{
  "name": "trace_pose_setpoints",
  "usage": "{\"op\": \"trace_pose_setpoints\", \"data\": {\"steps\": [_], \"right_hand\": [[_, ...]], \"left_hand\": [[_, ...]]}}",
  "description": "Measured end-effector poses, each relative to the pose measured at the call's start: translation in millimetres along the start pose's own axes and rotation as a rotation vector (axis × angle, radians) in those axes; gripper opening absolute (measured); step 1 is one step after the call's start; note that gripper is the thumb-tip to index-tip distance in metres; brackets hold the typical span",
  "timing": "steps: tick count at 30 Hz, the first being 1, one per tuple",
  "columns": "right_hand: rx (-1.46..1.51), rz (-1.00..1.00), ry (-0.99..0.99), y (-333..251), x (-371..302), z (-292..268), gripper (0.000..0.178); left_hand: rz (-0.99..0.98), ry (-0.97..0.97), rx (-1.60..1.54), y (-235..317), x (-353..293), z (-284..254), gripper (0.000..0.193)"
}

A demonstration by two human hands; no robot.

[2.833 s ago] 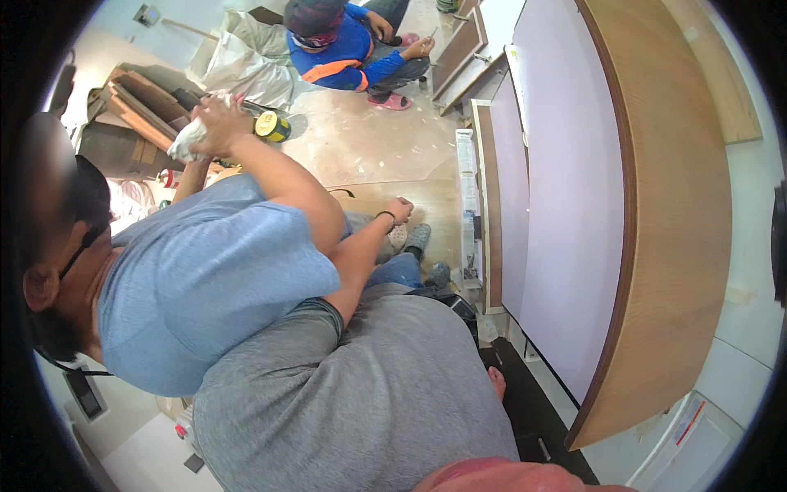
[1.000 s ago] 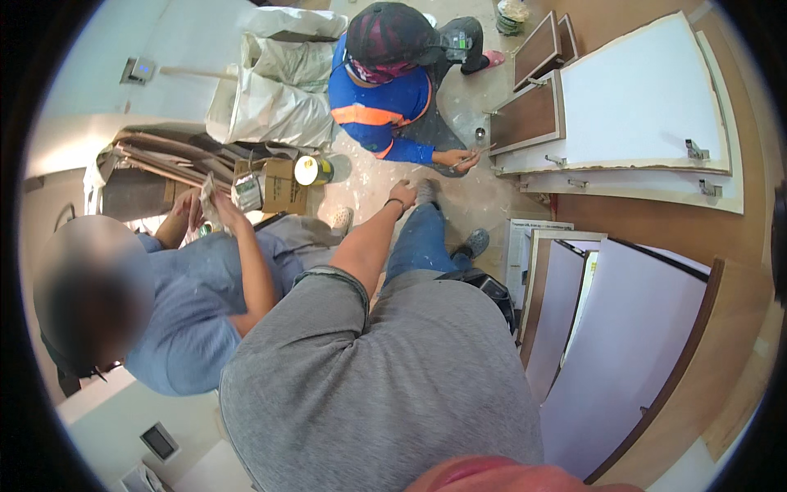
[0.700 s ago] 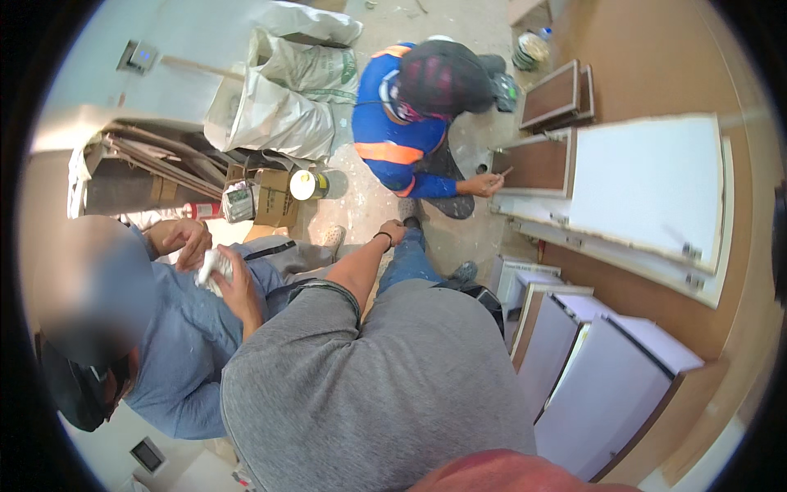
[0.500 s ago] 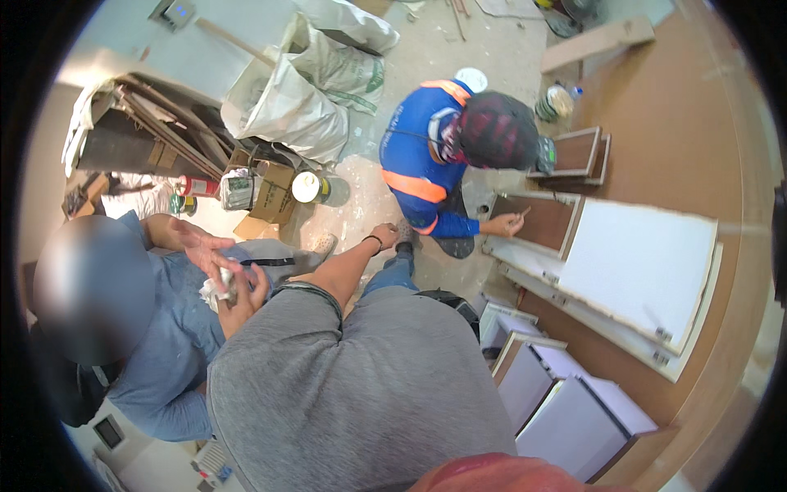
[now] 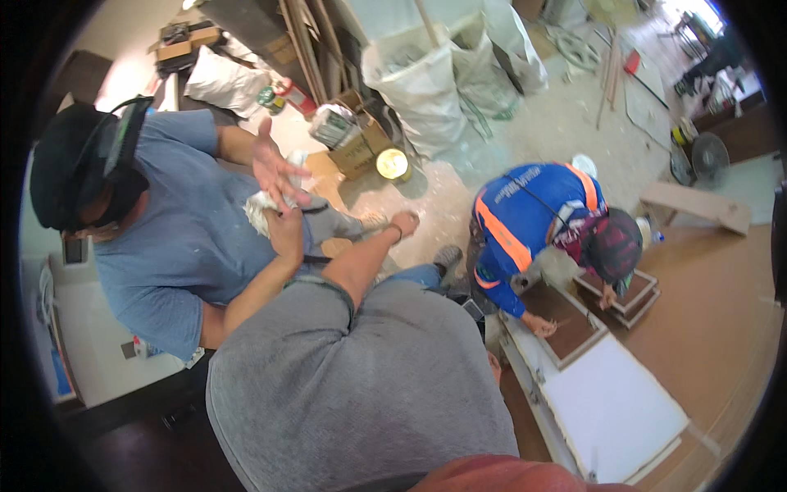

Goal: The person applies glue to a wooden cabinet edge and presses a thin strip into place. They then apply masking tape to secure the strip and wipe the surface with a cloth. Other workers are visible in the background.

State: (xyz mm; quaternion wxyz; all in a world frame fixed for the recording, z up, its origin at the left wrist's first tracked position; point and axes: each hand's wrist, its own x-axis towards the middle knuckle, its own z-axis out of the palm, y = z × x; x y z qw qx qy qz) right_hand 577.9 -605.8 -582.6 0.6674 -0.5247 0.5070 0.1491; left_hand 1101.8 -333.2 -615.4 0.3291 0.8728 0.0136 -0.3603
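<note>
My left arm reaches out past my grey shirt, a dark band at the wrist. My left hand [image 5: 403,223] hangs above the stained floor, its fingers looking loosely curled, with nothing seen in them. Nearest to it is a tin with a yellowish top [image 5: 393,165]. Of my right hand [image 5: 494,367] only a sliver of skin shows beside my torso; its fingers are hidden. At my left, a person in a blue-grey T-shirt [image 5: 180,238] has a white rag [image 5: 262,211] in one hand, the other hand spread. A person in a blue top [image 5: 525,213] bends over a framed brown panel [image 5: 561,320].
A white panel [image 5: 615,410] lies on the brown board surface [image 5: 713,328] at the right, near small stacked frames [image 5: 627,299]. White sacks [image 5: 418,90], a cardboard box [image 5: 361,152] and a red can [image 5: 293,96] stand at the back. A plank [image 5: 697,207] lies far right.
My view has swung, so the scene sits farther right and the stacked cabinet parts at lower right have left view. The person in blue now has a hand at the small frames.
</note>
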Motion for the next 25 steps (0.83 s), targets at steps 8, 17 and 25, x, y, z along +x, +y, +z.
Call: {"op": "trace_pose_setpoints", "data": {"steps": [8,17,25], "right_hand": [[-0.124,0.130,-0.265,-131,52,29,0.055],[-0.402,-0.098,-0.244,-198,88,65,0.054],[-0.589,-0.948,-0.043,-468,70,233,0.020]], "left_hand": [[-0.226,-0.175,0.262,-65,-61,-12,0.043],[-0.038,-0.469,0.700,-51,11,-57,0.046],[0.415,0.607,-0.384,20,71,-347,0.033]]}}
